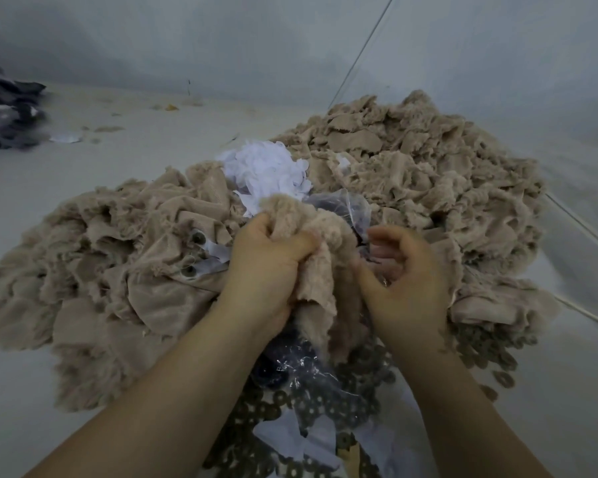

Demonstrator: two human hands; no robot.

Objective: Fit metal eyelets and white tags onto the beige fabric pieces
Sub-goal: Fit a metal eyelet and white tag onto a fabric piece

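My left hand grips a frayed beige fabric piece that hangs down between my two hands. My right hand is beside it with its fingers curled; something small and dark seems to lie in its palm, too blurred to name. Several white tags are heaped just beyond my hands. Dark metal eyelets lie spread under my forearms, partly under clear plastic. Beige pieces with eyelets and white tags fitted lie at the left.
A big heap of beige fabric pieces fills the right and back, another heap the left. A clear plastic bag lies behind my hands. Dark cloth sits at the far left edge. A cord runs along the right.
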